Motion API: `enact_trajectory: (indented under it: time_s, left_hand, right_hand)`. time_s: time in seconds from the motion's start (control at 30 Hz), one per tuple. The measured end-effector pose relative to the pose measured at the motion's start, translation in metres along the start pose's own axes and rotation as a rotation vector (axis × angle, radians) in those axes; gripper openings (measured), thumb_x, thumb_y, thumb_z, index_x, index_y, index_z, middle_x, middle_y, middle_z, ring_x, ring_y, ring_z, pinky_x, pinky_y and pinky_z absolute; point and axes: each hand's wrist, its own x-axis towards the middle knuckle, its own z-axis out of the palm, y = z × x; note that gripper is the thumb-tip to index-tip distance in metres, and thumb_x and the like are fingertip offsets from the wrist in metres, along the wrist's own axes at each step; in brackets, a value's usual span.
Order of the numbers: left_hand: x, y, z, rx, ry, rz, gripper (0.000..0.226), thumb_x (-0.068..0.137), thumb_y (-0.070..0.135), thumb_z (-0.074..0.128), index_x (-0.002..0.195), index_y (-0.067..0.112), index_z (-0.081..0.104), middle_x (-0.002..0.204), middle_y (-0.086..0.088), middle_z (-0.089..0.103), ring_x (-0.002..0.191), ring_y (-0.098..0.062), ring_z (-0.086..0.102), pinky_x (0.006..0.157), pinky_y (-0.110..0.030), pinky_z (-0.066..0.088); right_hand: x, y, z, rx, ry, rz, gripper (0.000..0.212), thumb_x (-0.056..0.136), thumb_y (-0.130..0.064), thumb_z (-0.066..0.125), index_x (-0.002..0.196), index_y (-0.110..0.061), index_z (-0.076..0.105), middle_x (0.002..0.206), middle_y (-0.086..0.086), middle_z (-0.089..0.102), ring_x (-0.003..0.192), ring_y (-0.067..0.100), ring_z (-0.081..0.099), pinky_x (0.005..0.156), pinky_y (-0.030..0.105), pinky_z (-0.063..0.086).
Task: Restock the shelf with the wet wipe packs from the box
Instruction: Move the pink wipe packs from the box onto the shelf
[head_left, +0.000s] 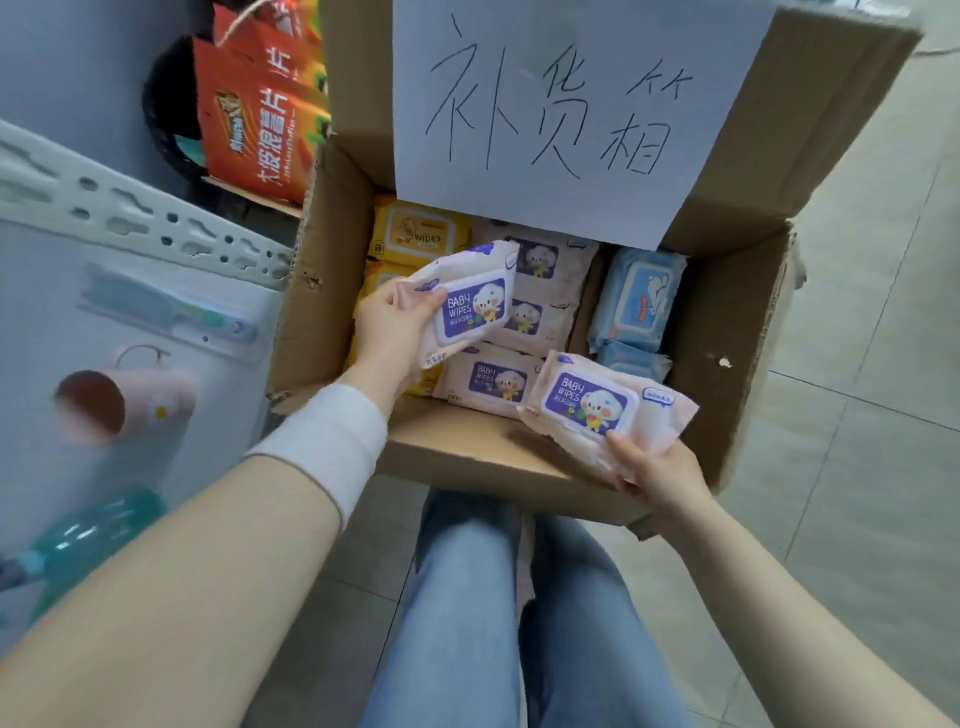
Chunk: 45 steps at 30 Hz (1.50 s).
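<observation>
An open cardboard box (317, 312) stands on the floor in front of me. It holds yellow wipe packs (418, 231) on the left, pink baby wipe packs (540, 291) in the middle and blue packs (636, 299) on the right. My left hand (387, 325) grips one pink baby wipe pack (470, 299), lifted and tilted above the box's left side. My right hand (652, 465) grips a second pink pack (605, 408) over the box's near edge.
A white shelf (135, 223) with a perforated rail stands at my left, carrying a comb set, a pink cup and a teal bottle. Orange snack bags (254, 124) stand behind the box. A handwritten paper sign (566, 104) covers the rear flap. Tiled floor lies to the right.
</observation>
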Motion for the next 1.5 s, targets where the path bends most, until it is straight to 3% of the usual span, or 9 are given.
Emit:
enact_trajectory:
  time_s: [0.1,0.27,0.37,0.5,0.77,0.9,1.07,1.3,1.5]
  left_hand:
    - [-0.055,0.011,-0.047,-0.057,0.102,0.08,0.015,0.077,0.018,0.074,0.075,0.025,0.061,0.08,0.004,0.07,0.075,-0.015,0.07,0.066,-0.032,0.057]
    - [-0.175,0.023,-0.121,-0.224,0.314,0.188,0.018,0.075,0.023,0.075,0.087,0.022,0.062,0.081,0.009,0.069,0.062,-0.004,0.07,0.05,-0.02,0.053]
    - [-0.26,0.04,-0.176,-0.262,0.432,0.254,0.019,0.076,0.019,0.074,0.091,0.016,0.063,0.088,-0.001,0.071,0.067,-0.011,0.07,0.059,-0.028,0.056]
    - [-0.366,0.07,-0.257,-0.398,0.551,0.427,0.012,0.078,0.009,0.071,0.075,0.019,0.066,0.067,0.01,0.072,0.062,-0.006,0.068,0.063,-0.026,0.058]
    - [-0.555,0.032,-0.415,-0.499,0.836,0.638,0.01,0.081,0.009,0.067,0.083,0.019,0.066,0.072,0.013,0.073,0.07,-0.006,0.07,0.065,-0.025,0.057]
    - [-0.638,-0.033,-0.491,-0.565,1.01,0.669,0.008,0.081,0.012,0.067,0.084,0.019,0.066,0.075,0.014,0.074,0.073,-0.006,0.07,0.067,-0.028,0.059]
    - [-0.718,-0.134,-0.564,-0.626,1.172,0.643,0.007,0.081,0.011,0.067,0.085,0.017,0.066,0.077,0.011,0.074,0.073,-0.007,0.07,0.07,-0.029,0.059]
    - [-0.743,-0.232,-0.635,-0.768,1.232,0.557,0.008,0.079,0.015,0.068,0.087,0.017,0.068,0.08,0.007,0.075,0.07,-0.009,0.071,0.057,-0.03,0.058]
    - [-0.702,-0.244,-0.729,-0.78,1.191,0.535,0.014,0.083,0.014,0.063,0.097,0.014,0.066,0.084,0.004,0.075,0.074,-0.013,0.071,0.066,-0.036,0.059]
  right_hand:
    - [-0.032,-0.008,-0.022,-0.027,-0.018,-0.124,0.028,0.08,-0.029,0.072,0.104,-0.018,0.063,0.104,0.01,0.068,0.089,0.028,0.065,0.077,0.043,0.054]
    - [-0.106,-0.018,-0.044,0.068,-0.215,-0.308,0.04,0.083,-0.021,0.068,0.122,-0.014,0.058,0.115,0.009,0.066,0.1,0.027,0.064,0.08,0.039,0.053]
    - [-0.17,-0.021,-0.041,0.047,-0.338,-0.363,0.045,0.083,-0.023,0.068,0.125,-0.014,0.055,0.119,0.01,0.064,0.107,0.029,0.062,0.086,0.04,0.051]
    - [-0.263,-0.031,-0.012,-0.038,-0.544,-0.44,0.042,0.08,-0.027,0.067,0.12,-0.017,0.057,0.117,0.008,0.065,0.11,0.029,0.061,0.098,0.047,0.047]
    - [-0.437,0.009,0.079,-0.157,-1.045,-0.605,0.041,0.072,-0.024,0.067,0.113,-0.023,0.059,0.11,0.0,0.071,0.099,0.018,0.069,0.079,0.034,0.058]
    - [-0.508,0.065,0.126,-0.217,-1.133,-0.633,0.039,0.069,-0.023,0.067,0.107,-0.025,0.059,0.1,-0.003,0.074,0.089,0.013,0.071,0.067,0.029,0.059]
    - [-0.57,0.151,0.188,-0.227,-1.254,-0.624,0.038,0.074,-0.017,0.062,0.112,-0.022,0.058,0.108,0.0,0.072,0.098,0.017,0.069,0.08,0.036,0.058]
    - [-0.629,0.205,0.287,-0.361,-1.337,-0.689,0.035,0.074,-0.014,0.061,0.108,-0.018,0.059,0.102,-0.001,0.074,0.095,0.015,0.07,0.079,0.034,0.058]
    - [-0.674,0.196,0.397,-0.539,-1.368,-0.907,0.032,0.073,-0.015,0.061,0.105,-0.019,0.061,0.097,-0.008,0.074,0.091,0.007,0.07,0.071,0.021,0.057]
